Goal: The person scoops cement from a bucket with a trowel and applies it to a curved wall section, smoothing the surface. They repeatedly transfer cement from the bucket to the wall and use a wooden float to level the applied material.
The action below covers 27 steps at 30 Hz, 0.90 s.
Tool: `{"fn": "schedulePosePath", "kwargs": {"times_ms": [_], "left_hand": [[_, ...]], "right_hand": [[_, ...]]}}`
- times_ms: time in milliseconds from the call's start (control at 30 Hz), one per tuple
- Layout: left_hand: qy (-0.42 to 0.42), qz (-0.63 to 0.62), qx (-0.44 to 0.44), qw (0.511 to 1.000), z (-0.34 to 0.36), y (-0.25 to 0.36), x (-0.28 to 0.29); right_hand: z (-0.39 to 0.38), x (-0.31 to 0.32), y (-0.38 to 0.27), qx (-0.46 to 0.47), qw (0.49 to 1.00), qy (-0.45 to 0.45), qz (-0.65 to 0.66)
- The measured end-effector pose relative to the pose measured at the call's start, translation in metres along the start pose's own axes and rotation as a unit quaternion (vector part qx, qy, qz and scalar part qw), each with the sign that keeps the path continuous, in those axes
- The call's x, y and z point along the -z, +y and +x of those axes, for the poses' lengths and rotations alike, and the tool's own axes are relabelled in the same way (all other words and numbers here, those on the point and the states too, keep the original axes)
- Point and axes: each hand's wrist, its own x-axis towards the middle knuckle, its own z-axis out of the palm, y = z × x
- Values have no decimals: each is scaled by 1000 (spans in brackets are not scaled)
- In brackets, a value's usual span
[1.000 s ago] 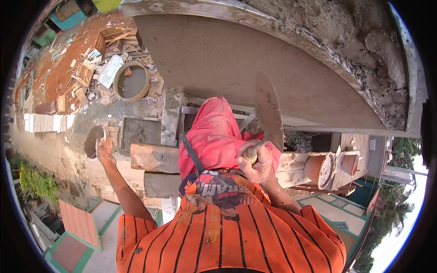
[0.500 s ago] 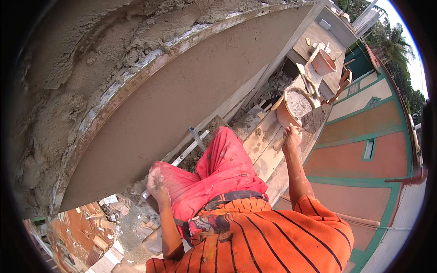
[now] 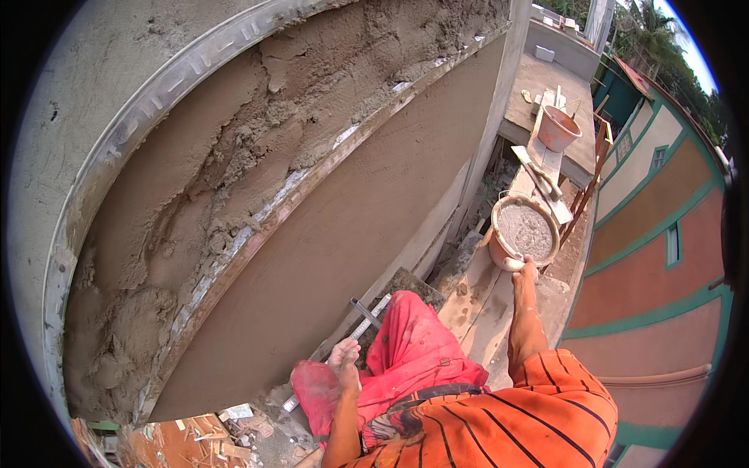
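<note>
My right hand [image 3: 526,270] is at the near rim of an orange-brown bucket [image 3: 499,253], closed round the pale handle of a trowel [image 3: 512,264]. The blade is hidden. Grey wet mortar [image 3: 527,228] fills much of the bucket, which stands on wooden planks [image 3: 476,300]. Over my bent left knee, in red trousers [image 3: 417,343], my left hand [image 3: 344,356] is held with curled fingers; whether anything is in it does not show. Close by lies a metal square [image 3: 370,317] with a marked silver arm, partly covered by my legs.
On the left rises a wall with rough fresh mortar [image 3: 226,148] between a curved pale strip [image 3: 101,156] and a straight edging strip [image 3: 257,226]. A smooth plastered panel [image 3: 351,210] lies below. Beyond the bucket are a wooden float [image 3: 544,181] and another bucket [image 3: 559,129]. Rubble [image 3: 226,437] lies lower left.
My right hand and the trowel have moved forward to the bucket's rim. The view has shifted, showing more of the wall at left. My left hand stays near my knee.
</note>
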Motion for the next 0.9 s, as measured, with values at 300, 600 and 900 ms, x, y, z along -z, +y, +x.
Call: {"fn": "schedulePosePath", "kwargs": {"times_ms": [300, 600, 900], "left_hand": [[-149, -58, 66, 985, 3, -29, -69], [-338, 61, 196, 919, -9, -49, -147], [-316, 9, 218, 923, -27, -71, -172]], "right_hand": [[-20, 46, 6, -107, 988, -103, -30], [-168, 144, -4, -212, 968, -75, -107], [-273, 197, -33, -247, 955, -74, -144]]}}
